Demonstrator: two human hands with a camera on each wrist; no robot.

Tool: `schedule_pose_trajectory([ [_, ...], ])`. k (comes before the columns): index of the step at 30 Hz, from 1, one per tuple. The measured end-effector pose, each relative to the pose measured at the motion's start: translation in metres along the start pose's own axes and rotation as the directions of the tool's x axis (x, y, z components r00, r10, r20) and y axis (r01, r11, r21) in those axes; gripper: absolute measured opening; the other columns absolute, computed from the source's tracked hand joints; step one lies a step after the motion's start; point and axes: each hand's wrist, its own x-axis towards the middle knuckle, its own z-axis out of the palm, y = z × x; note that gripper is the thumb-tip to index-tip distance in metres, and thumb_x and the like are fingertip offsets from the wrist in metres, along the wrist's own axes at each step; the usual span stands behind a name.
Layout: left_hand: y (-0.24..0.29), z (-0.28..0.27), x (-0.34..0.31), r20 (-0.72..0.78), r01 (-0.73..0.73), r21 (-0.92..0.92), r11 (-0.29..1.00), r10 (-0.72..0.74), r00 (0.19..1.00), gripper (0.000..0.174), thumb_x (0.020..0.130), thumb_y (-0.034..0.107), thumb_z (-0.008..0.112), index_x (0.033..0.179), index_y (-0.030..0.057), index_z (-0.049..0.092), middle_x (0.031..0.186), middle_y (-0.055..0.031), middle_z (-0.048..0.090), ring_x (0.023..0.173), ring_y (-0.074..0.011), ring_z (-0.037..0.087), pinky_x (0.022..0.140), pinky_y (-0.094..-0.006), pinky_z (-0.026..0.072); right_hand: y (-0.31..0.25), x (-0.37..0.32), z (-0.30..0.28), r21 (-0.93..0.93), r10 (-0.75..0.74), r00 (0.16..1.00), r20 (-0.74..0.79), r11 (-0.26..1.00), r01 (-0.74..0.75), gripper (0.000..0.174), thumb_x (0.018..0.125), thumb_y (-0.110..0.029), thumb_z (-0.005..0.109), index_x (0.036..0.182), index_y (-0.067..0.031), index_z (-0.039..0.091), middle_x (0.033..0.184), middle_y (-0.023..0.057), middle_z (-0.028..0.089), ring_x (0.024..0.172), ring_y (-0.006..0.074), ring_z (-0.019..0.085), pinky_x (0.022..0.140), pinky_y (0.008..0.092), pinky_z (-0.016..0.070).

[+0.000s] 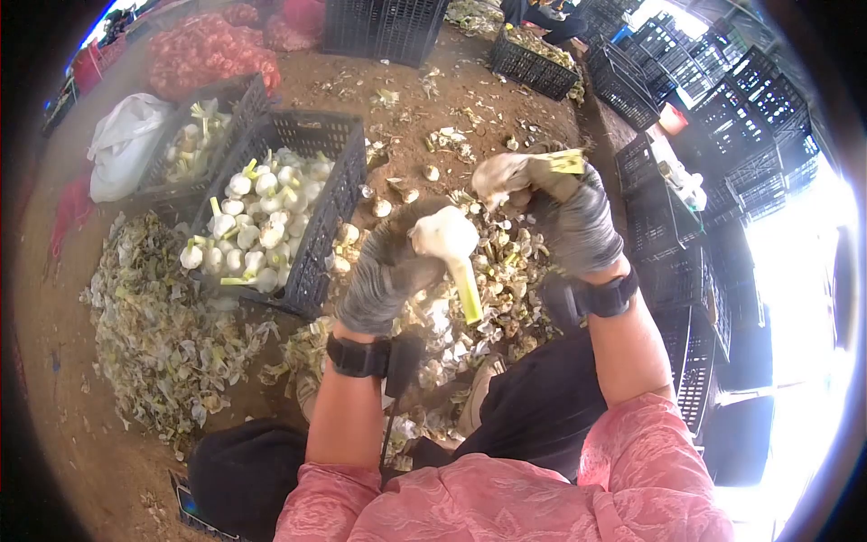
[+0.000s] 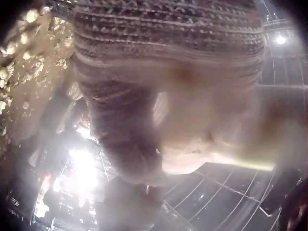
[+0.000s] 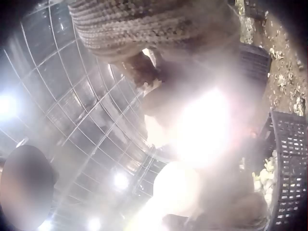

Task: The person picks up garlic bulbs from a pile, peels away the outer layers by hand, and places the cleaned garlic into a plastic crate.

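Note:
My left hand (image 1: 384, 271), in a grey knit glove, grips a clean white garlic bulb (image 1: 450, 235) whose cut green stem points down toward my lap. The left wrist view shows part of the same garlic bulb (image 2: 180, 161) past the gloved fingers. Up and to the right, my gloved right hand (image 1: 578, 221) holds a second garlic bulb (image 1: 501, 176), browner, with dry skin on it and its cut stem end pointing right. Glare washes out much of the right wrist view. Garlic bulbs and loose skins (image 1: 506, 271) lie on the ground below both hands.
A black crate (image 1: 321, 226) of white garlic bulbs stands at the left, with another crate (image 1: 153, 194) behind it. A heap of peeled skins (image 1: 172, 334) lies in front. Red net sacks (image 1: 208, 54) are at the back left, and stacked black crates (image 1: 750, 135) line the right.

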Motion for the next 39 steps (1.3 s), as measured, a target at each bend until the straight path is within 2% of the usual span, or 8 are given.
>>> schedule_pose_trajectory([
  [1,-0.001,0.000,0.000,-0.002,-0.001,0.000,1.000,0.001,1.000,0.054,0.070,0.009,0.069,0.118,0.0036,0.048,0.108,-0.0063,0.056,0.101,-0.0165,0.053,0.088,-0.0294,0.0438,-0.001,0.001,-0.002,0.000,0.002,1.000,0.001,1.000,-0.002,0.015,0.081,-0.014,0.059,0.081,0.0003,0.061,0.070,0.0069,0.060,0.064,0.0122,0.055,0.062,0.0280,0.0463],
  [3,-0.002,-0.002,0.002,-0.138,-0.046,0.106,0.993,0.061,0.989,0.051,0.070,0.007,0.068,0.117,0.0038,0.049,0.108,-0.0063,0.056,0.100,-0.0172,0.054,0.087,-0.0300,0.0441,-0.014,0.003,0.012,-0.754,0.351,0.923,0.158,0.646,-0.117,0.022,0.077,-0.013,0.064,0.095,-0.0016,0.059,0.075,0.0061,0.062,0.066,0.0110,0.056,0.067,0.0277,0.0484],
  [5,0.000,0.000,0.004,-0.135,-0.089,0.156,0.984,0.111,0.985,0.049,0.071,0.005,0.067,0.117,0.0044,0.049,0.108,-0.0055,0.056,0.099,-0.0161,0.054,0.086,-0.0284,0.0445,0.009,-0.004,-0.005,-0.923,0.305,0.872,0.384,0.121,0.364,0.064,0.065,-0.013,0.074,0.123,-0.0094,0.047,0.096,0.0075,0.059,0.079,0.0133,0.058,0.070,0.0277,0.0488],
  [7,0.005,0.004,0.003,-0.252,0.009,0.369,0.929,0.090,0.964,0.056,0.071,0.019,0.070,0.118,0.0010,0.047,0.110,-0.0080,0.055,0.100,-0.0168,0.054,0.087,-0.0300,0.0443,0.010,-0.008,0.004,-0.836,0.142,0.880,0.453,0.410,0.364,0.072,0.062,-0.020,0.075,0.125,-0.0100,0.042,0.100,0.0204,0.056,0.088,0.0338,0.057,0.082,0.0357,0.0447],
  [11,-0.010,0.001,0.009,-0.249,-0.156,0.362,0.919,0.257,0.934,0.047,0.077,0.003,0.064,0.119,0.0008,0.045,0.106,-0.0068,0.056,0.095,-0.0129,0.054,0.082,-0.0247,0.0458,0.018,-0.017,0.022,-0.765,-0.159,0.877,0.454,0.435,0.475,0.062,0.066,-0.017,0.072,0.122,-0.0121,0.047,0.102,0.0178,0.055,0.086,0.0340,0.057,0.077,0.0358,0.0462],
  [14,-0.010,0.008,0.009,-0.300,-0.097,0.400,0.911,0.231,0.926,0.046,0.079,0.003,0.063,0.120,-0.0006,0.043,0.105,-0.0067,0.056,0.092,-0.0124,0.055,0.081,-0.0235,0.0462,0.024,-0.021,0.025,-0.842,-0.405,0.800,0.443,0.118,0.526,0.034,0.070,-0.010,0.068,0.103,-0.0095,0.063,0.083,0.0091,0.058,0.068,0.0249,0.058,0.061,0.0297,0.0481],
  [32,-0.003,0.011,0.005,-0.471,0.071,0.224,0.972,0.044,0.881,0.029,0.082,0.018,0.062,0.106,0.0024,0.058,0.086,-0.0041,0.062,0.069,-0.0085,0.058,0.060,-0.0220,0.0509,0.026,-0.021,0.012,-0.849,-0.384,0.788,0.481,0.022,0.529,0.038,0.068,-0.003,0.062,0.105,-0.0126,0.062,0.091,0.0093,0.060,0.074,0.0247,0.061,0.063,0.0310,0.0494],
  [39,-0.017,-0.001,0.006,-0.431,0.094,0.685,0.723,0.297,0.852,0.020,0.082,0.013,0.062,0.097,0.0000,0.059,0.081,-0.0046,0.062,0.068,-0.0097,0.058,0.057,-0.0230,0.0491,0.032,-0.020,0.010,-0.806,-0.304,0.748,0.591,-0.180,0.564,0.040,0.069,-0.003,0.060,0.108,-0.0147,0.061,0.090,0.0085,0.060,0.076,0.0232,0.060,0.063,0.0313,0.0493],
])
